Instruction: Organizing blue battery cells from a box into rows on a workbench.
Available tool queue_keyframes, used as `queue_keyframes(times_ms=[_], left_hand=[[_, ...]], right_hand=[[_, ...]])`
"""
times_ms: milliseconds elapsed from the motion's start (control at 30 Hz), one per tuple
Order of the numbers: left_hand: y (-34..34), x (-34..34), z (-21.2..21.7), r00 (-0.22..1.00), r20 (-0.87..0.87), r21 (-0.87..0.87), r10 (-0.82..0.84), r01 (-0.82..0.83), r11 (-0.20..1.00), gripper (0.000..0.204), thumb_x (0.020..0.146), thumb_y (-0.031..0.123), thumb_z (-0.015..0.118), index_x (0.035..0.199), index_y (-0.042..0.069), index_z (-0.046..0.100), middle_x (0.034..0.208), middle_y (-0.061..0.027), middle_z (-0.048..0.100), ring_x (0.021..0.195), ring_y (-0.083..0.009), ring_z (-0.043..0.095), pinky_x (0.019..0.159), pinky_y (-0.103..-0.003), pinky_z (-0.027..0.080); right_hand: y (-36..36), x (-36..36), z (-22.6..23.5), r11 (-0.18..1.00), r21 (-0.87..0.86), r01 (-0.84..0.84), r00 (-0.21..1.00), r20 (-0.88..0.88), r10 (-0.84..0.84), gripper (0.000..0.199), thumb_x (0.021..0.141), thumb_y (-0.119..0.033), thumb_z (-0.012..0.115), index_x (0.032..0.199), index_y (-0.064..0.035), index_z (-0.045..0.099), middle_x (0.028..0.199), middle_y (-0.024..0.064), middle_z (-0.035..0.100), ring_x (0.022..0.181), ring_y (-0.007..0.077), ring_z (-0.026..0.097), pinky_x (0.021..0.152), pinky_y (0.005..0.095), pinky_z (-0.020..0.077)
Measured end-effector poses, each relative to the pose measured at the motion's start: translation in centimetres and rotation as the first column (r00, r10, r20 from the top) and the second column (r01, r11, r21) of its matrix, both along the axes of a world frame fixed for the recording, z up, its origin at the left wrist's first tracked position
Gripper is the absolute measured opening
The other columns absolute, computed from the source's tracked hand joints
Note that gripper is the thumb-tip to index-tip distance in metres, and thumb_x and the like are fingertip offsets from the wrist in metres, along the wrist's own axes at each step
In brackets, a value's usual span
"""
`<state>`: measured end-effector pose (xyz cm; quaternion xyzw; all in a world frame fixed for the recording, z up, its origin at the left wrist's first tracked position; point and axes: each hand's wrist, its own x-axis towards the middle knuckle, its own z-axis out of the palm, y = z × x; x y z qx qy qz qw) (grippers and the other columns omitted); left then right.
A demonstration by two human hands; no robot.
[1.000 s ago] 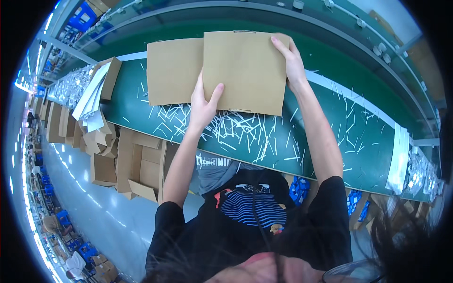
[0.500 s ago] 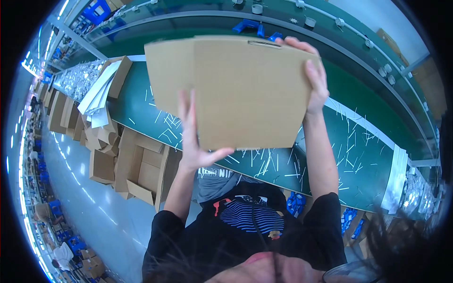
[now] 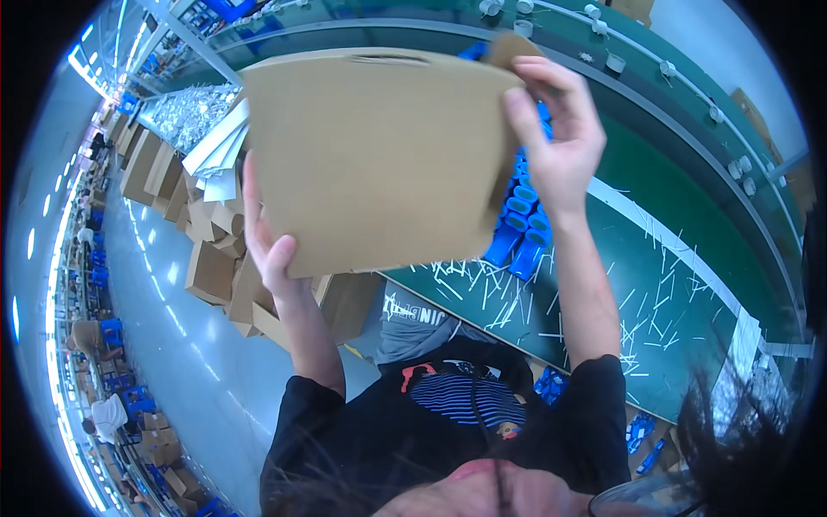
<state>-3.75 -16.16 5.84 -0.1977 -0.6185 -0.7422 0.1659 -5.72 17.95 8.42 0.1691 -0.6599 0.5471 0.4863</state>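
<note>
A brown cardboard box (image 3: 379, 164) is held up over the green worktable, a broad plain side facing me. A slot shows along its upper edge, and a flap sticks up at its upper right corner. My left hand (image 3: 274, 250) grips the left edge, thumb on the lower corner and fingers along the side. At the upper right, my right hand (image 3: 560, 129) has its fingers curled at the flap and its thumb by the box's edge. Several blue plastic parts (image 3: 527, 215) lie in rows on the table just behind the box, which partly covers them.
Thin white sticks (image 3: 500, 297) are scattered over the green worktable (image 3: 594, 284). White sheets (image 3: 220, 151) and a pile of clear shiny packets (image 3: 185, 116) are at the far left. Open cartons (image 3: 211, 271) stand on the floor at left. A raised rail (image 3: 689, 151) runs behind the table.
The box has moved left and swung round, both hands going with it. Its left panel no longer shows beside the broad side, and the blue parts behind it have come into sight.
</note>
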Motion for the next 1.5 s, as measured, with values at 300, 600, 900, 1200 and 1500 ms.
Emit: queue_keyframes(times_ms=[300,600,900,1200,1500], left_hand=[[-14.3,4.5,0.6,0.209,-0.491,0.205,0.846,-0.916,0.345,0.075,0.095,0.019,0.072,0.160,0.002,0.040,0.143,-0.0212,0.057,0.118,-0.0309,0.065,0.098,-0.039,0.055],[-33.3,2.7,-17.7,0.444,0.495,0.344,0.747,-0.889,0.301,0.061,0.100,0.031,0.081,0.144,-0.001,0.053,0.130,-0.0193,0.063,0.116,-0.0265,0.065,0.094,-0.035,0.057],[-29.3,-8.2,-19.1,0.469,0.441,0.089,0.765,-0.871,0.482,0.039,0.107,0.021,0.064,0.139,-0.001,0.059,0.132,-0.0146,0.065,0.118,-0.0228,0.065,0.103,-0.032,0.053],[4.5,-22.7,-9.0,0.847,-0.523,-0.762,-0.093,-0.416,0.495,0.043,0.096,0.043,0.077,0.128,0.015,0.073,0.141,-0.0050,0.066,0.126,-0.0296,0.061,0.109,-0.046,0.047],[11.1,-33.5,-10.0,0.964,-0.187,-0.972,-0.191,-0.152,0.181,0.044,0.102,0.056,0.065,0.140,0.035,0.071,0.145,-0.0040,0.061,0.130,-0.0340,0.057,0.109,-0.057,0.047]], right_hand=[[7.5,0.3,-0.9,0.982,-0.093,0.162,0.920,0.375,-0.116,0.028,0.114,-0.019,0.056,0.111,0.0005,0.075,0.101,0.0079,0.075,0.092,0.0160,0.067,0.092,0.0296,0.0533],[7.8,-2.0,-3.9,0.998,-0.059,0.004,0.897,0.442,0.022,0.029,0.115,-0.020,0.055,0.102,0.0008,0.071,0.096,0.0052,0.070,0.088,0.0140,0.061,0.089,0.0283,0.0505],[8.7,-1.5,-3.3,0.995,0.079,0.062,0.847,0.524,-0.094,0.023,0.111,-0.015,0.057,0.105,-0.0002,0.072,0.095,0.0061,0.071,0.087,0.0149,0.064,0.087,0.0283,0.0512],[12.2,-22.2,-12.5,0.859,0.472,-0.196,0.687,0.691,-0.223,0.052,0.104,-0.039,0.072,0.141,-0.0026,0.066,0.140,0.0152,0.068,0.127,0.0245,0.064,0.110,0.0356,0.0491],[7.9,-30.2,-14.5,0.787,0.403,-0.468,0.619,0.785,-0.034,0.050,0.101,-0.039,0.077,0.138,-0.0063,0.073,0.153,0.0134,0.058,0.138,0.0268,0.057,0.117,0.0390,0.0444]])
